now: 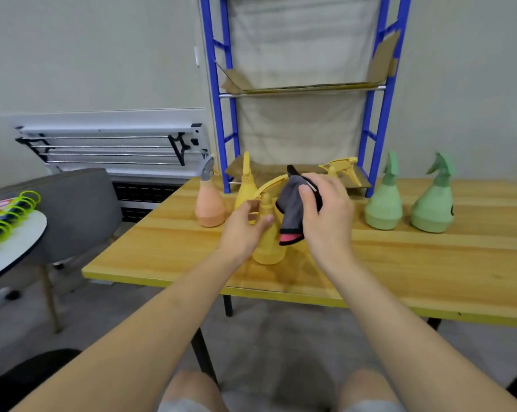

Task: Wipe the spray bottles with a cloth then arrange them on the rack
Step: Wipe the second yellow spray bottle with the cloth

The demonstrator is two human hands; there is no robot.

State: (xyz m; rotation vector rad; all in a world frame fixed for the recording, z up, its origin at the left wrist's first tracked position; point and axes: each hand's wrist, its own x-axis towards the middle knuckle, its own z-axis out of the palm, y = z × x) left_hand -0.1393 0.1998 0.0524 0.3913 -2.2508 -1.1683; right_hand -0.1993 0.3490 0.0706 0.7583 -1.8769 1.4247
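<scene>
**A:** What do the hands hold?

**B:** The left hand [245, 226] curls its fingers round the neck of a yellow pear-shaped plastic spray bottle [268, 239], which stands near the front edge of a yellow wooden table [400, 263]. The thumb sits on the near side of the neck; the fingertips wrap behind it. The right hand [325, 209] pinches a soft grey cloth with a pink edge [291, 209] between thumb and curled fingers. The cloth hangs down from the fingers against the bottle's right shoulder.

**A:** How will the bottle handle?

**B:** Probably light and stiff, with smooth sides that may slip, so the narrow neck below the trigger looks like the safest grip. The trigger head juts out past the left fingertips and could catch the limp cloth.

**A:** And the rest?

**B:** Beyond the fingers stands a blue metal rack with cardboard-lined shelves [218, 114], with another yellow bottle [246, 185] and a yellow sprayer [342, 169] at its foot. Left of the left hand is an orange bottle [209, 208]; right of the right hand, two green bottles [383, 208], apparently not yet shelved.
</scene>
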